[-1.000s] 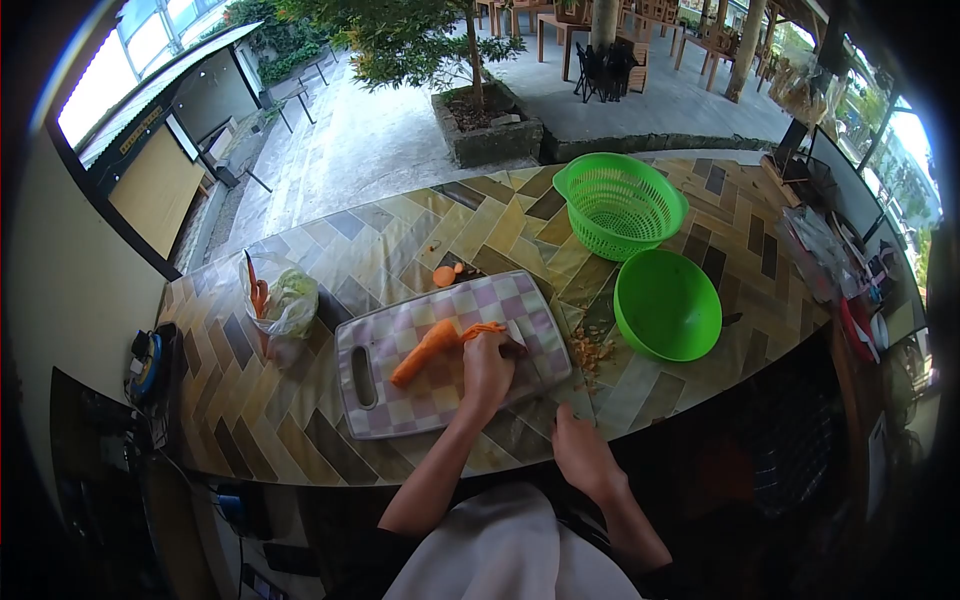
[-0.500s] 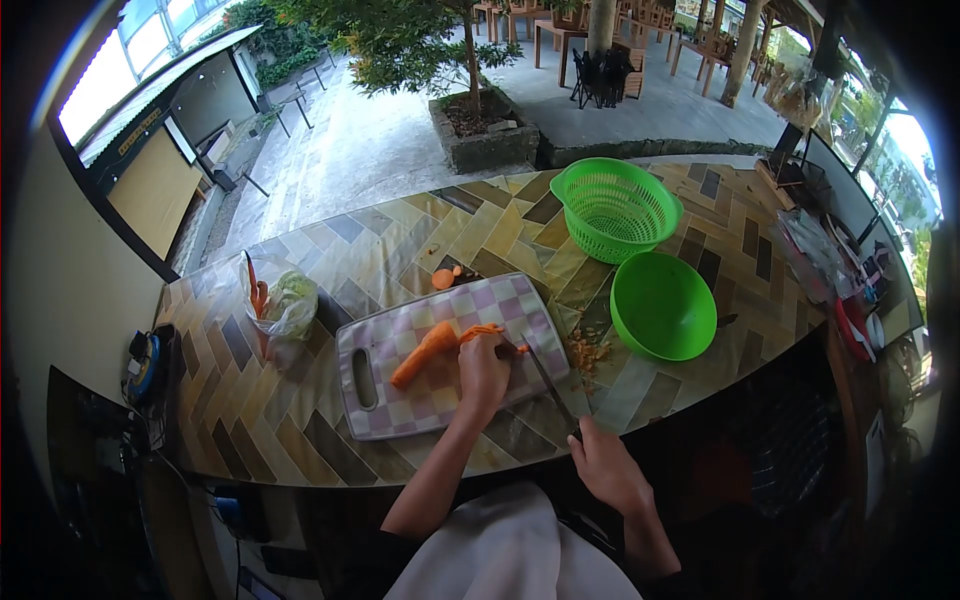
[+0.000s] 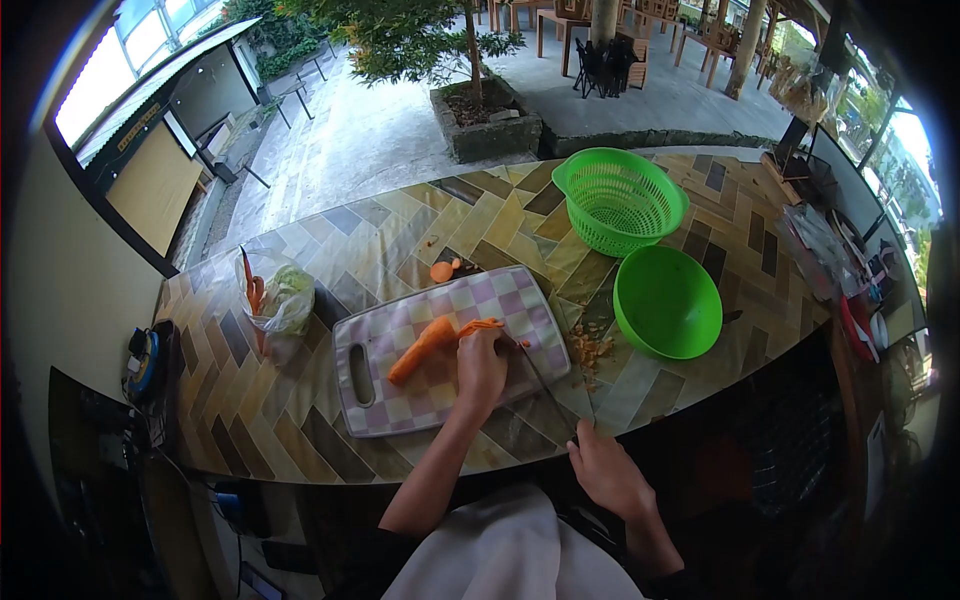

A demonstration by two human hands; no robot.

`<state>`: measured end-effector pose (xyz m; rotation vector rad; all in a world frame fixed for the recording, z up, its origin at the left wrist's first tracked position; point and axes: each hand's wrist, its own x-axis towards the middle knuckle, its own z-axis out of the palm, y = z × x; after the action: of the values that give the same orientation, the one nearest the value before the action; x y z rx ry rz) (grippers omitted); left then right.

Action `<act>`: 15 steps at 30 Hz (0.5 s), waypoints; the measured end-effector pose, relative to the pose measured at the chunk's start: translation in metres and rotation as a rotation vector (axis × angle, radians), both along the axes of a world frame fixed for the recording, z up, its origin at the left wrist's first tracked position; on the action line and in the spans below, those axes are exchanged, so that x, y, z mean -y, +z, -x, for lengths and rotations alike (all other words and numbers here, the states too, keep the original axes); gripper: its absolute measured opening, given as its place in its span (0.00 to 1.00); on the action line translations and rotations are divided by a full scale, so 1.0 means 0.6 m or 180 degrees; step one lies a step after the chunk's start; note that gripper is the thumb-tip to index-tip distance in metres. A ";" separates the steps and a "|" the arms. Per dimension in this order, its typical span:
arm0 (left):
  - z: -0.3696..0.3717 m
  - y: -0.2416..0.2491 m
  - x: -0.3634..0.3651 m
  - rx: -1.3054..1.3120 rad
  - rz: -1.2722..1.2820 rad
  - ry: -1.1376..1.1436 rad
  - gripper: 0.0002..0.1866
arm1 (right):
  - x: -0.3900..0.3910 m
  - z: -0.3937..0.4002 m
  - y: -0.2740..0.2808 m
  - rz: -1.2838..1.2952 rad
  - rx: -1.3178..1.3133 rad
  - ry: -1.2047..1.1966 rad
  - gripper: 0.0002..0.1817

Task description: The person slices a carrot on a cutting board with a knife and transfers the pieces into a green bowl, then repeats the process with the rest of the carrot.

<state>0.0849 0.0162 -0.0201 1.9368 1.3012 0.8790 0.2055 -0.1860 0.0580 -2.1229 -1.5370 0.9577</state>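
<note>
A checkered cutting board [image 3: 410, 400] lies on the table, with a thick piece of carrot [image 3: 423, 352] on it. My left hand [image 3: 482, 368] is closed on thin carrot slices [image 3: 482, 326] just right of that piece. The knife [image 3: 548, 388] is in my right hand [image 3: 607, 468], its fingers wrapped round the handle; the blade reaches over the board's right part, close to my left fingertips. Small carrot bits [image 3: 590, 348] are scattered beside the board's right edge. Carrot ends [image 3: 441, 271] rest behind the board.
A green colander [image 3: 622, 200] and a green bowl [image 3: 667, 305] stand at the right. A plastic bag [image 3: 290, 300] with vegetables sits at the left of the patterned table [image 3: 350, 235]. Plastic packets [image 3: 815, 245] lie at the far right.
The knife blade has tilted and lowered slightly beside my left fingertips. The view has shifted a little; both hands keep their hold.
</note>
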 end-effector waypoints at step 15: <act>0.012 0.009 -0.001 0.0142 -0.0108 -0.0091 0.11 | -0.010 -0.024 0.007 -0.0124 -0.0319 -0.0121 0.15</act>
<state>0.0775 0.0169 -0.0144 1.9459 1.2375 0.9305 0.2199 -0.1802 0.0622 -2.0379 -1.4503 0.9968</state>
